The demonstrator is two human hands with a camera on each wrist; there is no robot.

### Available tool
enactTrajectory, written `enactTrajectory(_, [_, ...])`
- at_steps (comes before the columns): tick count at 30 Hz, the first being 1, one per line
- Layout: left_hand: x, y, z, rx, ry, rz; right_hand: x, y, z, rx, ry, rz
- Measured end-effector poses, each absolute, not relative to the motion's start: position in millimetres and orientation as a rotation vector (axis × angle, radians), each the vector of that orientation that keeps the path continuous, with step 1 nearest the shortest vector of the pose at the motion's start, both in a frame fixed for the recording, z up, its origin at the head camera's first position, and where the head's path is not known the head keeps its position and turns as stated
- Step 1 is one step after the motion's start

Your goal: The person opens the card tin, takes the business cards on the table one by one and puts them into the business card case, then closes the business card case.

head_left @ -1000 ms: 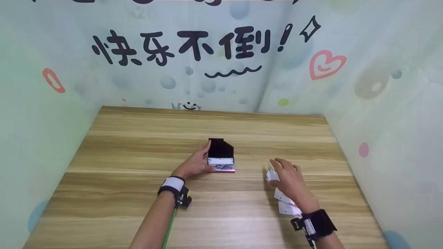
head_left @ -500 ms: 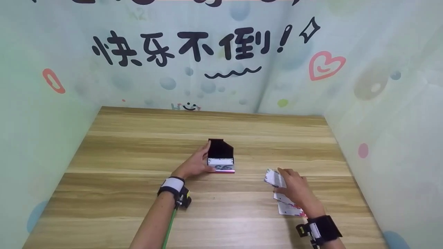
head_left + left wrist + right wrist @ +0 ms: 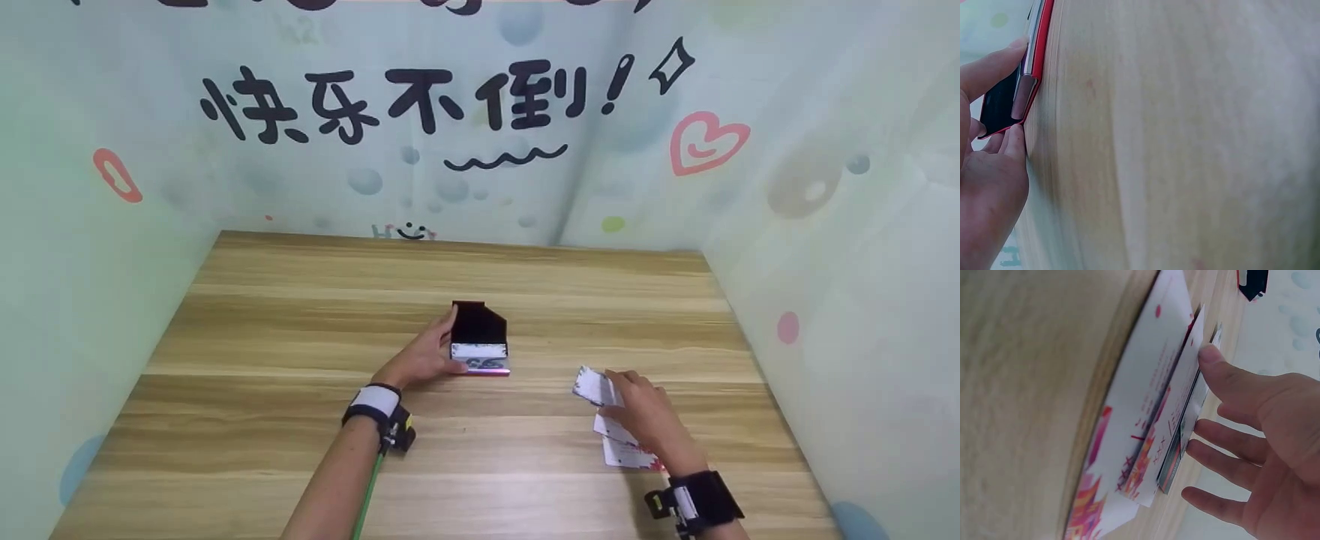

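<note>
My left hand (image 3: 421, 355) holds a card case (image 3: 480, 324) at its left side, thumb in front and fingers behind. Its lid stands up, black inside, and white cards (image 3: 478, 350) show in the case; the left wrist view shows its red edge (image 3: 1043, 42). On the right, my right hand (image 3: 646, 414) is at a pale card (image 3: 595, 385), its fingers extended. In the right wrist view, its thumb and fingertips meet the edge of the topmost card (image 3: 1196, 395). Beneath, white cards with red print (image 3: 1148, 377) fan out in overlap, partly hidden by the hand in the head view.
The wood-grain table (image 3: 300, 300) has printed curtain walls (image 3: 450, 187) behind and at both sides. Each wrist wears a strapped camera, and a green cable (image 3: 367, 495) runs along the left forearm.
The right hand has come down and back towards the right with the pale card, which now lies by the other cards; lately the fingers have slid back slightly while it stays. The left hand is unchanged.
</note>
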State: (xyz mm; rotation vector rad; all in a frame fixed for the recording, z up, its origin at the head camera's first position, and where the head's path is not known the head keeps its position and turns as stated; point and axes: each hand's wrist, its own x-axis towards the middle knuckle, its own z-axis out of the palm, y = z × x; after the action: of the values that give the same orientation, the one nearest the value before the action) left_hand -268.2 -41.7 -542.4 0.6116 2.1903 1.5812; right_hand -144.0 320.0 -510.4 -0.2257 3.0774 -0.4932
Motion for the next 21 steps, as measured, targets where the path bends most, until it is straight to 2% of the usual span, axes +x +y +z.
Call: enactTrajectory(21, [-266.1,-42.7,-540.8,0.624,2.230,1.546,-148.0,324.8,-517.7,-0.325,3.220,-0.425])
